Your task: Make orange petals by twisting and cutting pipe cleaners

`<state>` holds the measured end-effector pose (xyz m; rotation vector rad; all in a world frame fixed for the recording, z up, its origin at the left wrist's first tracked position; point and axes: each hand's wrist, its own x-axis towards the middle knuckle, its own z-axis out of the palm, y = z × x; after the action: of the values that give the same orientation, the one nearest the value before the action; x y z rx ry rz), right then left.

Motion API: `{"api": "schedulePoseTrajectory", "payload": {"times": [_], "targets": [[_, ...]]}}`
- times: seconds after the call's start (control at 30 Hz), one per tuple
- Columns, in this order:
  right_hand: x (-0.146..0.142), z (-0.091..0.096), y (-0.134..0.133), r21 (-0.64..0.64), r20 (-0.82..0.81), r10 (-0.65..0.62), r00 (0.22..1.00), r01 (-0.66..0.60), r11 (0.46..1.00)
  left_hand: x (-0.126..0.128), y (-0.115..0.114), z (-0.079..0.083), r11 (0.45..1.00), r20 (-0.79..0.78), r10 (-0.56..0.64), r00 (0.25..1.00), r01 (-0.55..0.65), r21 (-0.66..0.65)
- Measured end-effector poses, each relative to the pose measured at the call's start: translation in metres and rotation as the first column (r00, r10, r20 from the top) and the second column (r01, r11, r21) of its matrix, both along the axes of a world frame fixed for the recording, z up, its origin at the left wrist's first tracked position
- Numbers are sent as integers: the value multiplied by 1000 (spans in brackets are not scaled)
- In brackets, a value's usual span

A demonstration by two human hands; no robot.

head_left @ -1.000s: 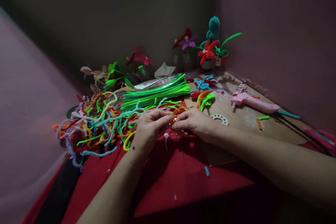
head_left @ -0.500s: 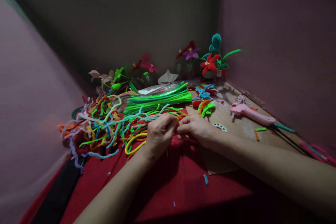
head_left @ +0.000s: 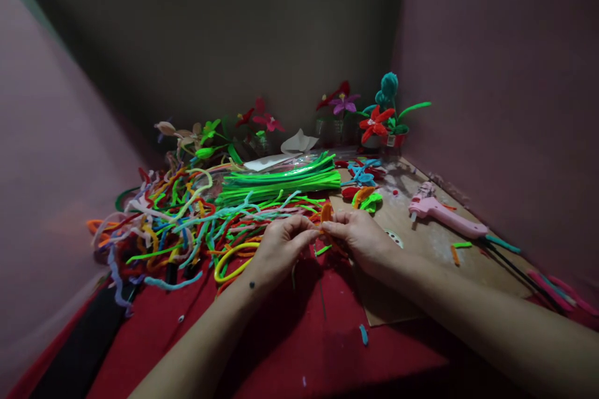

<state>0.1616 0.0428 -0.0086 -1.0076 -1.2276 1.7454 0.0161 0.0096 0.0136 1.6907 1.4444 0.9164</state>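
My left hand (head_left: 279, 247) and my right hand (head_left: 361, 238) meet over the red cloth (head_left: 290, 336), fingertips pinched together. Between them they hold a small orange pipe-cleaner piece (head_left: 326, 212), its bent top sticking up above the fingers. A short green bit (head_left: 322, 250) hangs just under the pinch. A tangled heap of coloured pipe cleaners (head_left: 178, 218) lies to the left of my left hand, and a yellow loop (head_left: 230, 260) lies right beside that wrist.
A bundle of straight green pipe cleaners (head_left: 281, 181) lies behind my hands. A pink glue gun (head_left: 442, 212) rests on the cardboard sheet (head_left: 421, 243) at the right, its cord trailing right. Finished pipe-cleaner flowers (head_left: 374, 121) stand in the back corner against the walls.
Both hands have lifted slightly and turned, so the orange piece now stands up between the fingertips. The view has tilted down a little.
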Motion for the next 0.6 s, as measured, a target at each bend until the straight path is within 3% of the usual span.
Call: {"api": "schedulePoseTrajectory", "payload": {"times": [0.13,0.2,0.33,0.47,0.6], "targets": [[-5,-3,-2,19,-13,-34,999,34,999,2,-6,-6,947,-203,58,977,10,320],[-6,-2,-3,20,-58,-40,997,42,999,2,-9,-7,915,-245,100,964,8,403],[-4,-1,-4,14,-76,-89,993,91,996,1,-8,-4,950,-169,103,980,-46,310],[-3,-5,-5,-90,-127,-47,991,36,995,4,-5,-1,972,-98,94,991,-69,225],[-4,-1,-6,-155,-270,-36,962,-6,988,7,-5,2,984,236,156,959,-172,48]]}}
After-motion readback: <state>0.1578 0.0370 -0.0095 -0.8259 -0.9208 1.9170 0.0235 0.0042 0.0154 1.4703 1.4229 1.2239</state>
